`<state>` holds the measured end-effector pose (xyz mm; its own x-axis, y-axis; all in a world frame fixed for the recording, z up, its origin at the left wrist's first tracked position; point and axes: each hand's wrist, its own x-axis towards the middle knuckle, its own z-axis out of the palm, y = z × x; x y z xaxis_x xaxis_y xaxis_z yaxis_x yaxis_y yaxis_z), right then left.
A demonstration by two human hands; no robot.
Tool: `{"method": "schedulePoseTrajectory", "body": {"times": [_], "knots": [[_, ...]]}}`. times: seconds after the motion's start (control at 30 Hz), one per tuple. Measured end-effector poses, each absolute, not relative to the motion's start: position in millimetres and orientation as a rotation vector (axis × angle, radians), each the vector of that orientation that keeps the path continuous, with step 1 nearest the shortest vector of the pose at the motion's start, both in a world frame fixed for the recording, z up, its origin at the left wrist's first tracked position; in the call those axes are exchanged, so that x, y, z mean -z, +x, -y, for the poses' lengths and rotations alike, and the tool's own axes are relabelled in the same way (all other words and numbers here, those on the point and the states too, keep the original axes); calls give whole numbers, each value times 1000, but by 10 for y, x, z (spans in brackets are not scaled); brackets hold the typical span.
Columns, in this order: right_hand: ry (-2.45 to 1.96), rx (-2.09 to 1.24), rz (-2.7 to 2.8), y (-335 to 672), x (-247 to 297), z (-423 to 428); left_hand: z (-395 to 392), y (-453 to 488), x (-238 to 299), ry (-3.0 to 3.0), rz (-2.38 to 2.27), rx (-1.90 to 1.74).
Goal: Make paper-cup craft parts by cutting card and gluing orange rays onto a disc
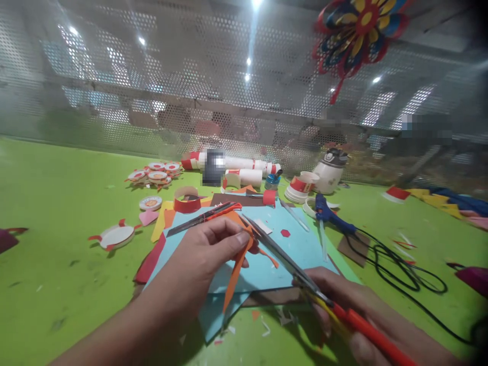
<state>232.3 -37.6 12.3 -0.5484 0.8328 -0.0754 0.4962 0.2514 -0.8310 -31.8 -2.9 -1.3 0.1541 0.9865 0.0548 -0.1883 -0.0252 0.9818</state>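
My left hand (213, 246) is closed, pinching a folded strip of orange paper (235, 277) between thumb and fingers. One end hangs down towards me and a thin curl sticks out to the right. In my right hand (339, 292) is a pair of scissors (285, 262) with long metal blades and red and yellow handles. The blade tips lie close beside the orange strip; whether they touch it I cannot tell. Beneath both hands are light blue paper sheets (267, 274). A second pair of scissors (204, 218) with orange-red handles rests behind my left hand.
A blue glue gun (335, 218) with a black cord (396, 274) lies at right. White discs with red tabs (118, 236) sit at left. Paper rolls (244, 178), a red ring (186, 201) and a white bottle (330, 173) stand behind. Paper scraps (267, 325) litter the green table.
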Motion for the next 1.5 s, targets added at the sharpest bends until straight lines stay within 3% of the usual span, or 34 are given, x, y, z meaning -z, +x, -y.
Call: {"method": "schedulePoseTrajectory", "body": {"times": [0.4, 0.6, 0.97, 1.5], "knots": [[-1354, -1125, 2093, 2400, 40, 400, 45, -278, -1, 1164, -895, -1212], [-1254, -1232, 2137, 2273, -126, 450, 96, -270, -68, 1164, -885, -1170], [-1206, -1019, 2157, 2196, 44, 426, 104, -242, -86, 1182, -952, -1191], [-1137, -1051, 2073, 2030, 100, 447, 119, -212, -114, 1073, -873, -1228]]}}
